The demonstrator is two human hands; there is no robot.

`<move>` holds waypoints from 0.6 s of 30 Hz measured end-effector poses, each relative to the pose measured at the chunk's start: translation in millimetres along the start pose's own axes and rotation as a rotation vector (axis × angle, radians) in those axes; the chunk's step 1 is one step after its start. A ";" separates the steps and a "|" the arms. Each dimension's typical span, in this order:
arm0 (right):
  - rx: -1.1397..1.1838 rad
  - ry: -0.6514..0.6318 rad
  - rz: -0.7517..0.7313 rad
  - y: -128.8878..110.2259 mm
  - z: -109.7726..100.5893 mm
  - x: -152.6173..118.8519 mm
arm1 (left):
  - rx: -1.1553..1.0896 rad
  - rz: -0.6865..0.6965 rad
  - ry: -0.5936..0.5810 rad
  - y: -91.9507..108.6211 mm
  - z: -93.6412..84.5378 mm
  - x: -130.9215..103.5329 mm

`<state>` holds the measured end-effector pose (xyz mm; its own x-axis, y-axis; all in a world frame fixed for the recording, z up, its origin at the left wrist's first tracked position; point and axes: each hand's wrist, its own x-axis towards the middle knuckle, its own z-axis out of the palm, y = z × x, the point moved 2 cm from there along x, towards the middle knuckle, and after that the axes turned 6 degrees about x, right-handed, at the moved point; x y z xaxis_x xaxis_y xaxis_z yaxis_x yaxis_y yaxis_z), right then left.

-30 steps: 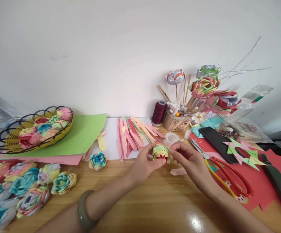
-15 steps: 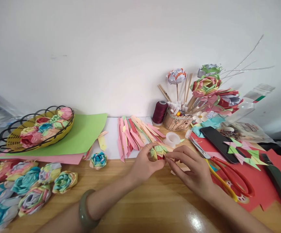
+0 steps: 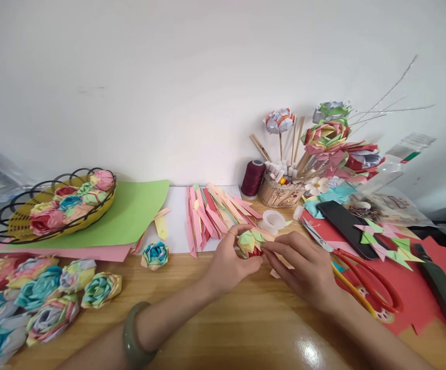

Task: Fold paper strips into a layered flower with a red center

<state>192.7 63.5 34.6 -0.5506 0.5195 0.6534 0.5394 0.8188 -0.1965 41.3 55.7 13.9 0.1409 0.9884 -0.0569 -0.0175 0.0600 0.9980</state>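
Note:
A small paper flower [image 3: 250, 241], green on top with red below, is between my two hands over the wooden table [image 3: 230, 329]. My left hand [image 3: 228, 262] grips it from the left, thumb below and fingers above. The fingertips of my right hand [image 3: 303, 262] are pinched together at its right edge; part of the flower is hidden by them. A pale paper piece lies under my right fingers. Behind my hands is a pile of folded paper strips [image 3: 207, 213], beside a clear round tape roll [image 3: 273, 221].
To the left are a yellow basket [image 3: 95, 215] of paper roses and several more roses [image 3: 39, 288]. A blue rose [image 3: 155, 254] sits nearer. On the right lie scissors [image 3: 373, 277], a black phone [image 3: 346, 226] and red paper. Thread [image 3: 252, 179] and a stick holder [image 3: 280, 190] stand behind.
The flower has turned slightly between my fingers, showing more of its green top. My right fingertips have shifted a little along its edge. Both hands stay in nearly the same place.

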 end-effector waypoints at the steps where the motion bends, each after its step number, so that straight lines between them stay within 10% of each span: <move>1: 0.010 0.005 0.014 0.4 0.0 0.1 | -0.007 0.002 -0.010 -0.3 0.5 -0.1; 18: -0.002 -0.030 -0.083 -3.2 -1.0 3.1 | 0.129 0.135 0.027 2.3 -1.6 -1.9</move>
<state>189.9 62.2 38.0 -0.6124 0.4575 0.6448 0.4927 0.8586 -0.1412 39.4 54.2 16.3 0.1189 0.9898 0.0785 0.0930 -0.0899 0.9916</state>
